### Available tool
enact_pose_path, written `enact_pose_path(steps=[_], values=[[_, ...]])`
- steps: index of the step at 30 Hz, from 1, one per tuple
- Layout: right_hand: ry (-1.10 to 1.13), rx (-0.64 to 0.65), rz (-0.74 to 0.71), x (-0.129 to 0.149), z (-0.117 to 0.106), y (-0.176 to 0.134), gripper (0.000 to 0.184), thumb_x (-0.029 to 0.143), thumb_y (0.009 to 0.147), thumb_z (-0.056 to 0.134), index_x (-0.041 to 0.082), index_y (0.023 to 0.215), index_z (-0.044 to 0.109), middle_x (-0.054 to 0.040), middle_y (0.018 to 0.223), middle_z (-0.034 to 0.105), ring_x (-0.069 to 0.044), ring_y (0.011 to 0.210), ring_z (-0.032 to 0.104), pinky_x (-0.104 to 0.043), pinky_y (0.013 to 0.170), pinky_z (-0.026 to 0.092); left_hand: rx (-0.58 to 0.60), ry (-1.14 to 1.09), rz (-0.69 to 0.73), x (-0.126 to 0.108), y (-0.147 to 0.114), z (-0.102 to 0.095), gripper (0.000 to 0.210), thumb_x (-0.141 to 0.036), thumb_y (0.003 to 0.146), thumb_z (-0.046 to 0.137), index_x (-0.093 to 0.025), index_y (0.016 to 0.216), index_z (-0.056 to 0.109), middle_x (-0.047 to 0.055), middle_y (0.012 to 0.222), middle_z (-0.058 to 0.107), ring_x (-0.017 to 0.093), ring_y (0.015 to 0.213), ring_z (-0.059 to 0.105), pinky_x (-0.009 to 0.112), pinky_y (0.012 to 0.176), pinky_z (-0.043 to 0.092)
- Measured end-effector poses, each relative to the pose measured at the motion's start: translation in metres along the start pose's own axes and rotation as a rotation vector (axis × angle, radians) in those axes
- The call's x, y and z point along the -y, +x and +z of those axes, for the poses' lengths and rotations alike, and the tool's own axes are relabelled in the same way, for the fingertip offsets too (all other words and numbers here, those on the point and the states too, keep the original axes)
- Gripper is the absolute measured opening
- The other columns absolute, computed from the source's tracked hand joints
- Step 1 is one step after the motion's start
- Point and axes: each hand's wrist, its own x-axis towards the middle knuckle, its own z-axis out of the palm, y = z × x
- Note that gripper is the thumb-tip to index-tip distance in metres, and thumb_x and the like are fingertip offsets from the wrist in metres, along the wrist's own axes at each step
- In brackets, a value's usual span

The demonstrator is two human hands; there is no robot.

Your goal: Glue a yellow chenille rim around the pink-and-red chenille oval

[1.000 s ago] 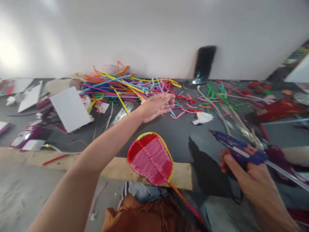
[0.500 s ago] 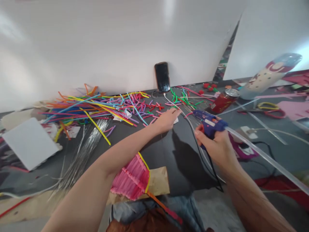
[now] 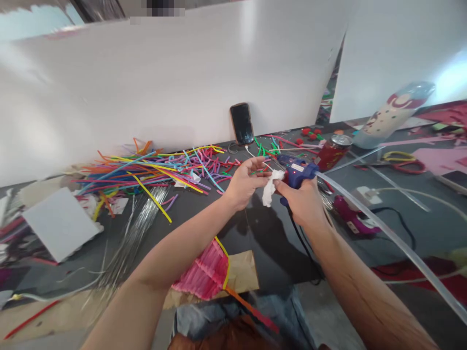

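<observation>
My right hand [image 3: 304,201] is wrapped round a blue hot glue gun [image 3: 297,170], its nozzle pointing left and a long clear glue stick [image 3: 372,221] coming out of its back. A crumpled white tissue [image 3: 269,191] hangs between my two hands, just under the nozzle end. My left hand [image 3: 244,183] pinches the tissue's upper edge between thumb and a finger, with the index finger held apart above it. My right thumb also touches the tissue. Below my left forearm lies a pink pipe-cleaner petal [image 3: 206,272] with a yellow edge and an orange stem, partly hidden by the arm.
Loose coloured pipe cleaners [image 3: 160,170] and thin wires [image 3: 134,238] spread at left, near a white card [image 3: 60,223]. A phone [image 3: 242,124] leans on the white board behind. On the right are a red can [image 3: 333,153], a bottle [image 3: 396,114], scissors [image 3: 403,163] and a purple power strip [image 3: 352,218].
My left hand has lifted the white tissue from the table. My right hand has brought the glue gun leftward, so both hands now meet at the tissue. The view has shifted slightly.
</observation>
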Motion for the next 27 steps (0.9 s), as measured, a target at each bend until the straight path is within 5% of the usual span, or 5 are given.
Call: enact_pose_path(steps=[5, 11, 17, 22, 27], values=[[-0.013, -0.053, -0.006, 0.006, -0.001, -0.004, 0.032, 0.032, 0.064, 0.074, 0.022, 0.085, 0.052, 0.0036, 0.075, 0.057, -0.016, 0.063, 0.060, -0.031, 0.060, 0.052, -0.045, -0.218, -0.066, -0.015, -0.009, 0.002, 0.032, -0.031, 0.093, 0.032, -0.017, 0.121, 0.040, 0.012, 0.125, 0.051, 0.018, 0.120, 0.054, 0.033, 0.098, 0.046], [-0.052, 0.019, -0.040, 0.017, 0.005, -0.014, 0.035, 0.030, 0.062, 0.075, 0.021, 0.086, 0.052, 0.0045, 0.069, 0.057, -0.015, 0.061, 0.056, -0.029, 0.059, 0.048, -0.081, 0.234, 0.033, -0.018, -0.020, 0.010, 0.055, -0.049, 0.096, -0.004, -0.024, 0.142, 0.014, 0.012, 0.137, 0.041, 0.019, 0.129, 0.046, 0.032, 0.092, 0.048], [0.074, 0.096, -0.062, 0.015, 0.019, -0.022, 0.023, 0.029, 0.068, 0.069, 0.022, 0.084, 0.053, 0.0046, 0.068, 0.056, -0.013, 0.058, 0.052, -0.029, 0.057, 0.046, -0.149, 0.249, 0.243, 0.001, -0.030, 0.024, 0.040, -0.035, 0.100, 0.010, -0.031, 0.141, 0.013, 0.006, 0.145, 0.032, 0.017, 0.138, 0.032, 0.033, 0.103, 0.039], [0.153, 0.071, -0.083, 0.017, 0.027, -0.027, 0.024, 0.026, 0.070, 0.066, 0.021, 0.090, 0.053, 0.0047, 0.073, 0.058, -0.013, 0.059, 0.054, -0.027, 0.059, 0.047, -0.188, -0.199, 0.351, -0.001, -0.041, 0.033, 0.032, -0.022, 0.095, 0.030, -0.026, 0.127, 0.035, 0.004, 0.144, 0.033, 0.016, 0.143, 0.023, 0.033, 0.112, 0.029], [0.216, -0.021, -0.035, 0.020, 0.034, -0.031, 0.033, 0.024, 0.066, 0.068, 0.022, 0.094, 0.051, 0.0075, 0.072, 0.054, -0.010, 0.057, 0.052, -0.024, 0.055, 0.046, -0.300, -0.565, 0.275, -0.016, -0.048, 0.033, 0.025, -0.030, 0.095, 0.032, -0.020, 0.113, 0.045, 0.007, 0.137, 0.041, 0.019, 0.141, 0.029, 0.035, 0.109, 0.034]])
